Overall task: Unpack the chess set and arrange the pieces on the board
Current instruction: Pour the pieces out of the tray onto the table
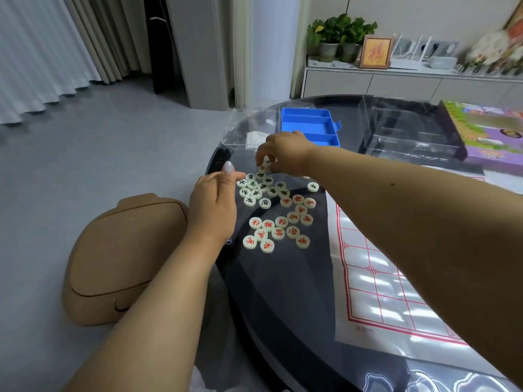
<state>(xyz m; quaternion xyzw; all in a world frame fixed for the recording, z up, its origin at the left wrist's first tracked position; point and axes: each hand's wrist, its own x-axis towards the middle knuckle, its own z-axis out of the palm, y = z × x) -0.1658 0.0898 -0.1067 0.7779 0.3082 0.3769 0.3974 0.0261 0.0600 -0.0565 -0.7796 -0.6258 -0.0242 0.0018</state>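
Observation:
Several round white chess pieces lie loose on the dark glass table (283,292): black-lettered ones (261,190) at the far side, red-lettered ones (278,230) nearer me. My right hand (285,154) reaches over the far end of the pile and pinches a white piece (266,162) just above the others. My left hand (213,202) rests at the table's left edge, its fingertips touching the black-lettered pieces. The white board sheet (396,292) with red grid lines lies flat to the right. The empty blue tray (310,125) sits beyond the pile.
A clear plastic lid (249,128) lies left of the blue tray, and a clear box (410,128) right of it. A colourful game box (492,131) sits at the far right. A tan cushion stool (119,258) stands on the floor by the table's left edge.

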